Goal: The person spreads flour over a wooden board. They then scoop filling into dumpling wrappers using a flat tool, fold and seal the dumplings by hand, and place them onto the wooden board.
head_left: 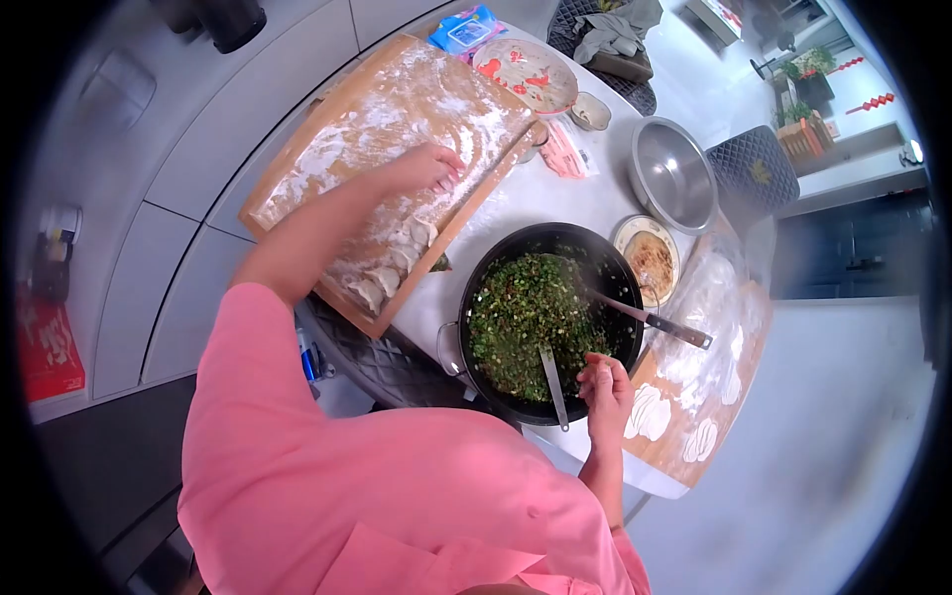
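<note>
My left hand (433,169) is over the floured wooden board (327,149), its fingers closed together; what they hold, if anything, is hidden. A row of folded dumplings (395,260) lies along the board's near right edge, between that hand and the corner. My right hand (605,387) is beside the right rim of a black pot (476,382), fingers curled in, with nothing visible in them. Chopped green filling (526,297) fills the pot. A flat metal-handled utensil (553,387) and a spatula with a wooden-ended handle (674,329) stick out of it.
Flat dough wrappers (650,412) lie on a second board (684,451) at right, partly under plastic film (709,283). Around the pot stand a steel bowl (674,174), a plate with a browned flatbread (650,260), a patterned plate (526,74) and a small bowl (590,111).
</note>
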A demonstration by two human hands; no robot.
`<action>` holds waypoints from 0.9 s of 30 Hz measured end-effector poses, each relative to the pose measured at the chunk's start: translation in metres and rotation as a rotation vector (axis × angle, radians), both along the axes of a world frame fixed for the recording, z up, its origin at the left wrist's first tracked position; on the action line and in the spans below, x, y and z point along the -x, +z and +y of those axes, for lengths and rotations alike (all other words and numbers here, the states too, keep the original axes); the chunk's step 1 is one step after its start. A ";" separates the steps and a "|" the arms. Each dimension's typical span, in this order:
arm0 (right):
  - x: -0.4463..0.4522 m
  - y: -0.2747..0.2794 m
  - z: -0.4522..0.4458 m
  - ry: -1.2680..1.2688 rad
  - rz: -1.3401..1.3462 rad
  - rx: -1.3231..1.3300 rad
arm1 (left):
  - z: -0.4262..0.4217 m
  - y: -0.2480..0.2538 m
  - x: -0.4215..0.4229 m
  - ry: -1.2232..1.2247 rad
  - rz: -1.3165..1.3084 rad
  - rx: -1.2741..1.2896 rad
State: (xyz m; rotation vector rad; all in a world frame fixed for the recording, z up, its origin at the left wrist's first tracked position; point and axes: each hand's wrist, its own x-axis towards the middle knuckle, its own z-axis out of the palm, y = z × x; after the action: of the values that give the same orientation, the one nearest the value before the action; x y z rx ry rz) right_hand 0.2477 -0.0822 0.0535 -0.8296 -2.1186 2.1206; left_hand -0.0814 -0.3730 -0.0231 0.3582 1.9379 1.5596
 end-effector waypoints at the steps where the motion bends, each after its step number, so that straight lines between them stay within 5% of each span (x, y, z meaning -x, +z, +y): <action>1: 0.000 0.000 0.000 0.002 -0.001 -0.001 | 0.005 0.001 -0.003 -0.073 -0.132 -0.047; 3: 0.000 -0.001 0.002 0.015 -0.016 -0.005 | 0.012 0.017 -0.007 -0.333 0.121 0.337; 5: 0.001 0.001 0.000 0.017 -0.037 -0.004 | 0.005 0.007 -0.002 -0.359 -0.168 0.198; 8: 0.004 0.002 -0.004 0.018 -0.056 -0.017 | 0.002 0.014 0.007 -0.281 0.081 0.232; 11: 0.006 0.001 -0.006 0.023 -0.056 -0.031 | -0.002 -0.023 0.018 -0.122 0.252 -0.094; 14: 0.008 0.002 -0.002 0.026 -0.042 -0.044 | 0.004 0.015 -0.003 -0.328 -0.295 0.191; 15: 0.008 0.001 -0.002 0.021 -0.034 -0.053 | 0.005 0.010 0.003 -0.330 -0.292 0.193; 18: 0.007 -0.002 -0.001 0.022 -0.034 -0.027 | 0.008 0.001 0.015 -0.567 0.104 0.309; 20: 0.008 -0.002 -0.003 0.035 -0.046 -0.055 | 0.017 0.027 0.019 -0.096 -0.057 0.120; 24: 0.010 -0.001 -0.005 0.050 -0.051 -0.108 | 0.030 -0.011 0.077 0.190 0.101 -0.265; 26: 0.006 -0.002 -0.001 0.043 -0.047 -0.112 | 0.037 -0.007 0.104 0.920 -0.244 -0.611; 27: 0.003 -0.005 0.002 0.022 -0.048 -0.096 | 0.043 -0.005 0.102 0.916 -0.247 -0.614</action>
State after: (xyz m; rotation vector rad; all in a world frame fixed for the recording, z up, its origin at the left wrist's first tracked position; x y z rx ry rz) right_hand 0.2443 -0.0799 0.0484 -0.8598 -2.2434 2.0105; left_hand -0.1836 -0.3304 -0.0285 -0.5561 1.4316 2.6226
